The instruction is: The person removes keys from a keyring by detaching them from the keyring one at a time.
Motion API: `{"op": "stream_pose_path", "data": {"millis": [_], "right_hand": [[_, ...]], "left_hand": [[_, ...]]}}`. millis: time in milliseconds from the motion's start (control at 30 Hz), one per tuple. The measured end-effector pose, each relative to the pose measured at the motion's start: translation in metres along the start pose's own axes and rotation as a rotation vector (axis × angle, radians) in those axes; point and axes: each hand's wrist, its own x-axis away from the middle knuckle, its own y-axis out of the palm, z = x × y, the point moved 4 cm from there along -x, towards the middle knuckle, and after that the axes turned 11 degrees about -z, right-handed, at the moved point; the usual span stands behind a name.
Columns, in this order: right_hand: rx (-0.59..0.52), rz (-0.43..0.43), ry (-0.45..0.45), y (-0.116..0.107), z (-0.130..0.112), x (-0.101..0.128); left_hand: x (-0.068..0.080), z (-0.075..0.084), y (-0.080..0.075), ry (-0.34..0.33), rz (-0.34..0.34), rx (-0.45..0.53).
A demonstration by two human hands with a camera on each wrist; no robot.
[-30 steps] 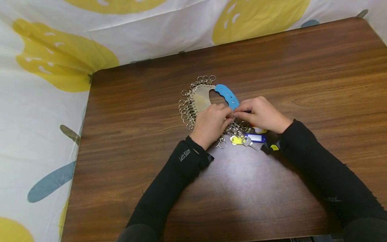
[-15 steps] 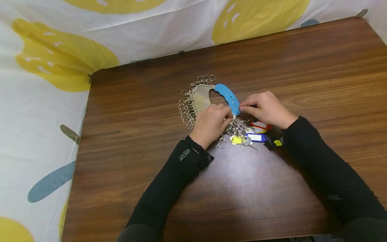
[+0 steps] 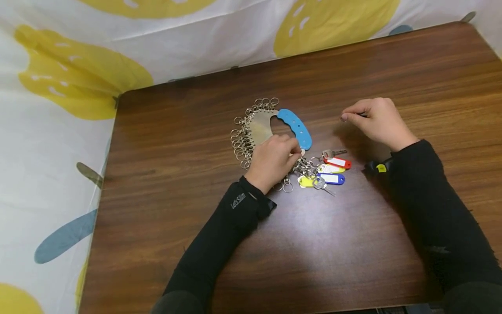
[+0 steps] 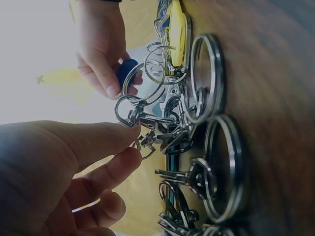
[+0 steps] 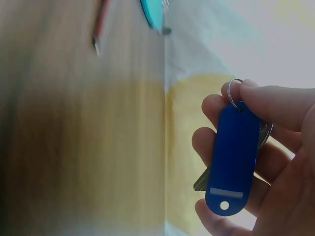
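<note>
My left hand (image 3: 272, 161) lies over the lower part of a fan-shaped metal key holder (image 3: 259, 126) with a blue handle (image 3: 296, 128). In the left wrist view, its thumb and index finger pinch a small swivel clasp (image 4: 138, 115) among several split rings. Raised above the table, right of the holder, my right hand (image 3: 382, 122) pinches the ring (image 5: 231, 93) of a blue key tag (image 5: 233, 157). A key (image 5: 201, 181) hangs behind that tag, mostly hidden.
Tagged keys lie by the holder's lower right: a red tag (image 3: 338, 163), a blue tag (image 3: 331, 179) and a yellow tag (image 3: 307, 182). Rings fringe the holder's left side. A patterned cloth (image 3: 211, 39) hangs behind the wooden table (image 3: 176, 152).
My right hand has moved from beside the left fingers up and to the right, carrying the blue-tagged key. This uncovers the red-tagged key. My left hand has stayed in place.
</note>
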Motion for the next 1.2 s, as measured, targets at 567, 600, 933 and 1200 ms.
{"op": "stream_pose_path", "data": {"millis": [567, 600, 933, 1200], "right_hand": [[-0.132, 0.049, 0.277, -0.047, 0.068, 0.021], [-0.133, 0.048, 0.287, -0.048, 0.071, 0.023], [-0.111, 0.065, 0.396, -0.055, 0.083, 0.031], [-0.019, 0.144, 0.340, -0.056, 0.085, 0.028]], "left_hand": [[0.000, 0.000, 0.000, -0.009, -0.008, 0.008], [0.000, 0.000, 0.000, -0.009, -0.009, 0.009], [0.000, 0.000, -0.001, -0.010, -0.015, 0.008], [0.000, 0.001, -0.002, -0.005, 0.003, 0.006]]}}
